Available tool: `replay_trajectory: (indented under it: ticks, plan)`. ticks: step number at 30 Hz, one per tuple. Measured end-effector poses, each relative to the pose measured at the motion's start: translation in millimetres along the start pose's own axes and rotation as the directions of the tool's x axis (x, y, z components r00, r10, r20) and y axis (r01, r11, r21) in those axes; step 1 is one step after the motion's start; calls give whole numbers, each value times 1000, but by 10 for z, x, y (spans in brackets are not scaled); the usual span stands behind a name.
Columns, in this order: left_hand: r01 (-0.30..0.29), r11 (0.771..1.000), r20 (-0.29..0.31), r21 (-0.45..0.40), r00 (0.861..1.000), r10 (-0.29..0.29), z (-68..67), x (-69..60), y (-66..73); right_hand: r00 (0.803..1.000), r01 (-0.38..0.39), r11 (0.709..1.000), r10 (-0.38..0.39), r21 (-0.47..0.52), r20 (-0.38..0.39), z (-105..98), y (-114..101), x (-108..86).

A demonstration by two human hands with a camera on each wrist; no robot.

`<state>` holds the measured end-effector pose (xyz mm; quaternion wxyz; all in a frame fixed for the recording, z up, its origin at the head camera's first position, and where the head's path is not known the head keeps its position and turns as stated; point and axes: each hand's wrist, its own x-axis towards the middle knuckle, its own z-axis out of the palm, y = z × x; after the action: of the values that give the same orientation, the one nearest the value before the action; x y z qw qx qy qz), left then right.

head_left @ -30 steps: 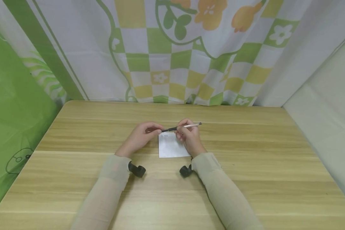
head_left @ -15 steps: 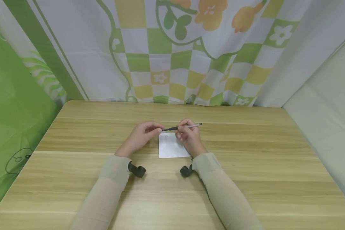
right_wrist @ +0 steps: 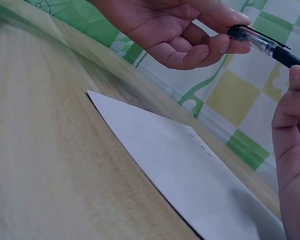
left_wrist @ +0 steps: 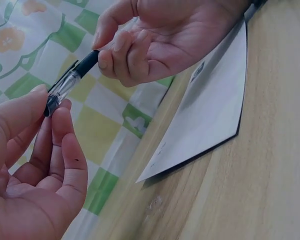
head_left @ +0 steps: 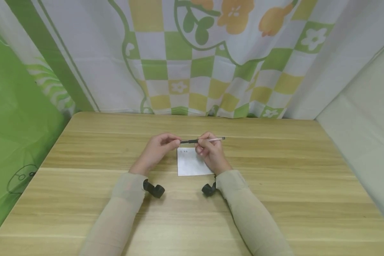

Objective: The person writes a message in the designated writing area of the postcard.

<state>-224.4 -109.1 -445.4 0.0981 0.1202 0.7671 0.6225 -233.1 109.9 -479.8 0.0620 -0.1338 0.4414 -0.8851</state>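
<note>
Above a white notepad, my two hands hold a pen almost level between them. My left hand pinches the capped end between thumb and fingertips. That clear cap has a dark end and a black clip, and covers the pen's tip in the left wrist view. My right hand grips the black section of the barrel, and the clear rear of the barrel sticks out past it to the right. Small marks show along the notepad's top edge; the right hand hides its upper right corner.
A wooden table lies under both forearms. Black wrist cameras jut inward from the sleeves. Behind the table hangs a checked, flowered curtain; green cloth is at the left and a pale wall at the right.
Both hands have lifted very slightly, and the pen lies more level than before. The grip of each hand looks the same; the notepad stays on the table.
</note>
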Motion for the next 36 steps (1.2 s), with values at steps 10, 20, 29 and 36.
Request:
replay_trajectory:
  ticks: [10, 20, 29, 36]
  plan:
    - [27, 997, -20, -73, 999, -28, 27, 9, -6, 999, -21, 999, 20, 32, 49, -25, -44, -20]
    - [46, 985, -15, -164, 999, -49, 50, 16, 9, 997, -27, 1000, 26, 16, 72, -17, -71, -41]
    - [30, 978, 0, -208, 1000, -30, 70, 29, 7, 998, -20, 1000, 19, 16, 67, -21, -70, -48]
    - [52, 978, -10, -202, 998, -55, 11, 24, -6, 996, -16, 1000, 17, -12, 83, 7, -55, -28]
